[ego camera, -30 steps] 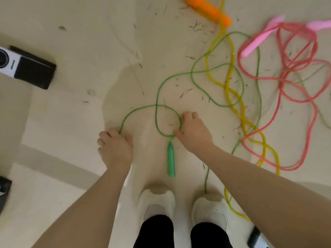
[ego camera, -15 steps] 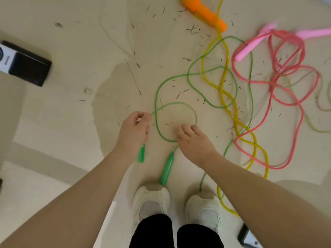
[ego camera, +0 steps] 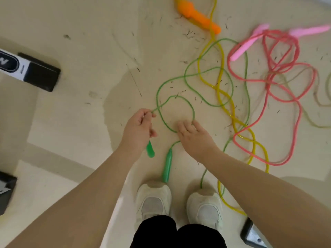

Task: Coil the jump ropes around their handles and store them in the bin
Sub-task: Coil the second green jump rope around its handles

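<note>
Head: floor green handle (ego camera: 167, 165) lengthwise, cord-end away.

A black-and-white box (ego camera: 30, 71) lies at the left of the frame on the beige floor (ego camera: 89, 33), white sneakers (ego camera: 153, 199) at bottom centre.

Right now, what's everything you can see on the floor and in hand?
green jump rope: 1, green, looped mid-floor; one handle in left hand, the other green handle by the shoes
yellow jump rope: 1, yellow, orange handle at top
pink jump rope: 1, pink, right; pink handles upper right
black-and-white box: 1, far left
shoes: 2, white, bottom centre
left hand: grips a green handle
right hand: fingers on green cord
</note>
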A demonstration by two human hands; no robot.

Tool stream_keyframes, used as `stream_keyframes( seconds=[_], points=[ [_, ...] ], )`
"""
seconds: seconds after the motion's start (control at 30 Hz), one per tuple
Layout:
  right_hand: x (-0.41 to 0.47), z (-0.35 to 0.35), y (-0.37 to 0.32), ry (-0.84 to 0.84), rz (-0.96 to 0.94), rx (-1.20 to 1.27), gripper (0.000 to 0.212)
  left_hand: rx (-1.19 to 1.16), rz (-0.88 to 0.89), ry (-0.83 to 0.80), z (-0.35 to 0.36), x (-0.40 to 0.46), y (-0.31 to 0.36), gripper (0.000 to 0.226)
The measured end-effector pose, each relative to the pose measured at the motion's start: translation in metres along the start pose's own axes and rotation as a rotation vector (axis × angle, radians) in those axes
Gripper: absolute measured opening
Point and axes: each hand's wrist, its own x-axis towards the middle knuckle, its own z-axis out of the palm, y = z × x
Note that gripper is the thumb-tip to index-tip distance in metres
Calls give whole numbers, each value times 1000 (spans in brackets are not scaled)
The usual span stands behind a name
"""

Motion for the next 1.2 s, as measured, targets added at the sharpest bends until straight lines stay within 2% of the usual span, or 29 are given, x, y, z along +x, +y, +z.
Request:
stream_keyframes(
  seconds=[0.03, 0.1, 0.17, 0.23, 0.33, 0.4, 0.5, 0.6, 0.73, 0.87, 1.0, 1.1, 1.2],
  points=[
    [6, 8, 2, 11, -2, -65, 53, 30, 22, 17, 0, 5, -8, 29],
    [11, 17, 5, -2, -51, -168, 36, 36, 35, 44, 0, 11, -19, 29],
    [9, 14, 10, -24, -68, -103, 29, 34, 30, 51, 1, 11, -21, 29],
    [1, -8, 16, -106, 16, 150, 33, 64, 44, 29, -1, 5, -9, 28],
    [-14, -45, 29, -233, 175, 785, 18, -11, 43, -38, -10, -16, 27, 28],
    [-28, -88, 40, -164, 265, 1011, 18, -97, 50, -94, -15, -39, 63, 29],
    [-58, -170, 65, -17, 248, 989, 25, -133, 113, -132, -19, -82, 130, 29],
    [-101, -262, 95, -34, 193, 1122, 24, -93, 233, -100, -26, -124, 207, 28],
    [-182, -384, 134, -90, 208, 1505, 28, -195, 297, -100, -47, -198, 321, 26],
    [-268, -516, 163, 44, 196, 1588, 35, -40, 454, -219, -65, -281, 431, 18],
    [-342, -624, 184, 266, 218, 1572, 34, -89, 532, -230, -81, -359, 534, 29],
    [-391, -679, 195, 418, 226, 1480, 25, -23, 622, -246, -90, -402, 580, 30],
    [-444, -714, 205, 498, 265, 1417, 25, 61, 632, -364, -97, -434, 610, 29]
  ],
)
